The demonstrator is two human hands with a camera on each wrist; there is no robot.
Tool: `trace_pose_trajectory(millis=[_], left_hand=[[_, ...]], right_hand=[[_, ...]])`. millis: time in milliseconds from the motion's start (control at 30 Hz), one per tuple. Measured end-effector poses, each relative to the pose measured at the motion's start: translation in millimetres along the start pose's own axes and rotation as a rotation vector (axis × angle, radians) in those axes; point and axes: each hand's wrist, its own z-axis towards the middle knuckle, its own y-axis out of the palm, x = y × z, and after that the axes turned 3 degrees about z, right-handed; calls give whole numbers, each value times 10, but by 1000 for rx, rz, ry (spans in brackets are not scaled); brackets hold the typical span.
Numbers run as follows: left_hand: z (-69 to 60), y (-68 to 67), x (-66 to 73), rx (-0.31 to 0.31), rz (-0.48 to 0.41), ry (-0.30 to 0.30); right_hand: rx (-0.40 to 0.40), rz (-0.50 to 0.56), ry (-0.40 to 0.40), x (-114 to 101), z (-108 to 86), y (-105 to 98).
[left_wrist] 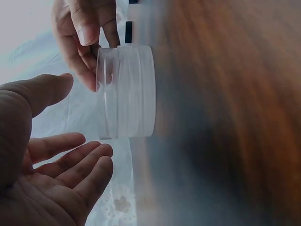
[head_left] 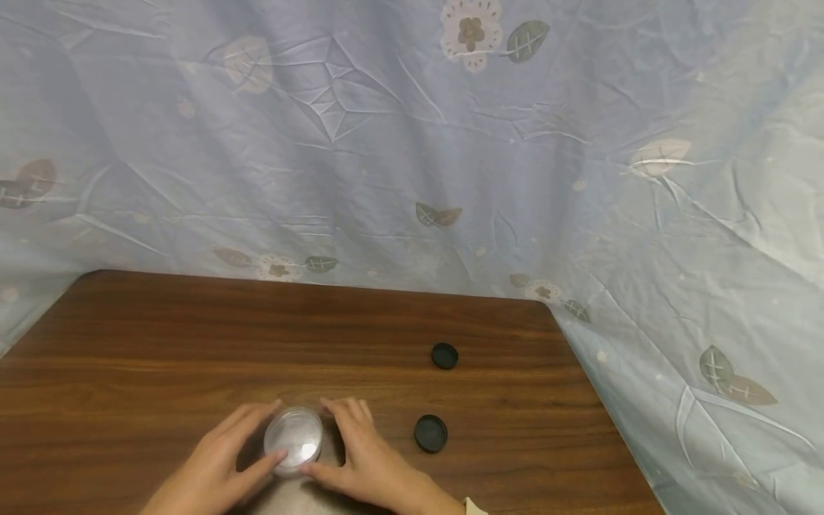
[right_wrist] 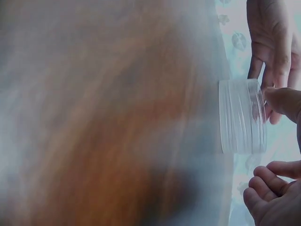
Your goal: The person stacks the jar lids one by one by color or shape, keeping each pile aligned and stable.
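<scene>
A clear round plastic container (head_left: 294, 438) stands upright on the wooden table, near its front edge. Ridges run around its side (left_wrist: 135, 94) in the left wrist view. My left hand (head_left: 222, 454) is to its left, fingers spread and relaxed; its thumb and fingers look apart from the wall in the left wrist view. On the other side is my right hand (head_left: 370, 454). Its thumb reaches the container's upper rim (right_wrist: 259, 115), while the other fingers stay off the side. Whether that thumb touches the rim, I cannot tell.
Two shallow round black caps (head_left: 430, 433) (head_left: 445, 355) lie on the table to the right, one farther back than the other. A pale blue patterned cloth (head_left: 386, 143) hangs behind the brown wooden table (head_left: 193, 343) and along its right side.
</scene>
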Motion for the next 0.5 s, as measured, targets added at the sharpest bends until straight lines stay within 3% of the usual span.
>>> trace_pose_trajectory(millis=[267,500], left_hand=[[146,-64,134,-17,-27,-2],[318,-106,389,-66,-108,-10]], right_hand=[[21,68,23,76,-81,-121],[44,82,40,120,-171,-238]])
